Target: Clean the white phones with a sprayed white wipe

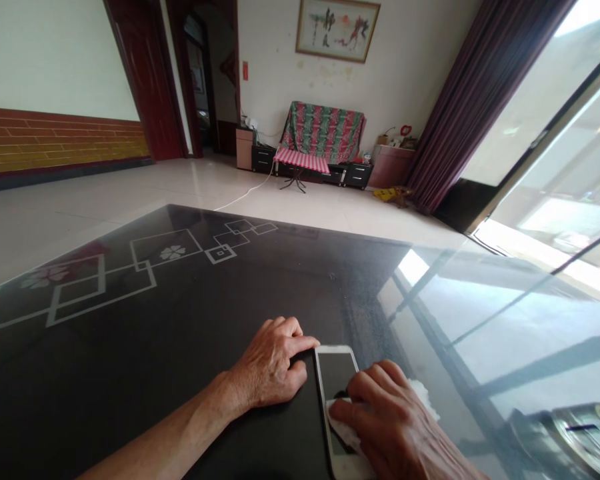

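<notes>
A white-framed smartphone (338, 363) lies face up on the glossy black table (190, 320), its dark screen partly covered. My right hand (387, 417) is closed on a white tissue (347, 427) and presses it against the lower part of the screen. More of the tissue shows past the far side of that hand. To the left of the phone, my left hand (275, 363) rests on the tabletop. Its index finger reaches out to touch the phone's upper left corner, the thumb stands apart, and the other fingers are bent. Nothing is held in it.
A shiny metal container (587, 433) stands at the table's right front. Across the floor are a small table with a striped pink cloth (303, 160) and a patterned cloth (325, 130) over something on a low cabinet. Purple curtains (490, 87) hang by the bright window.
</notes>
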The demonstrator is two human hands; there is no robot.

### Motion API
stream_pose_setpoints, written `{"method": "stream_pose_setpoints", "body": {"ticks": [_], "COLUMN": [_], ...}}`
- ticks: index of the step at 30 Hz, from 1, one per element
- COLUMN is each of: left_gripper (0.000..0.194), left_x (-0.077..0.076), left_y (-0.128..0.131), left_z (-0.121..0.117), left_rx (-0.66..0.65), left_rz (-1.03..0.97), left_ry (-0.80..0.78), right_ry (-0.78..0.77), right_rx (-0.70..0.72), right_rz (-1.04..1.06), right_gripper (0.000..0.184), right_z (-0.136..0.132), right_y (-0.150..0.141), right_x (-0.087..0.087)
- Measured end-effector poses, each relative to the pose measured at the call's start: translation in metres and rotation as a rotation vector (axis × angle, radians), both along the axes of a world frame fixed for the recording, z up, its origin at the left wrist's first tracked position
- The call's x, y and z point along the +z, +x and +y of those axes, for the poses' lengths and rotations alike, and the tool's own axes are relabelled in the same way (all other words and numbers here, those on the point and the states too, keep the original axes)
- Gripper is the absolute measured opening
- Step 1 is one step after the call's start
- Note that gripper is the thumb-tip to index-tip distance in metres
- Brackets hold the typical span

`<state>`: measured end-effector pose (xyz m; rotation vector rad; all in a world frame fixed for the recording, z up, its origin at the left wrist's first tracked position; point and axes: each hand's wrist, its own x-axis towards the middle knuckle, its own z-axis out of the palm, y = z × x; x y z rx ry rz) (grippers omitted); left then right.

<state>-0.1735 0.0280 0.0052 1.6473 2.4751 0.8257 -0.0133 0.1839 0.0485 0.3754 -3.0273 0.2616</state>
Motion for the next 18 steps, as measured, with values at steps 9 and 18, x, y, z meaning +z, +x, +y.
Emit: {"method": "stream_pose_setpoints", "body": {"ticks": [9,18], "left_gripper": [0.042,0.042], "left_x": [-0.002,-0.002], "left_y": [0.000,0.000], "left_z": [-0.001,-0.001], "left_rx": [-0.007,-0.011], "left_rz": [-0.015,-0.026], "left_ry": [0.015,0.015], "right_ry": [-0.015,0.019], "right_rx": [-0.014,-0.026], "right_rz": [0.001,0.101], "right_gripper": [0.021,0.026], "right_z": [0.008,0.014], "right_y": [-0.025,-0.045], "right_x": [-0.003,-0.009]}}
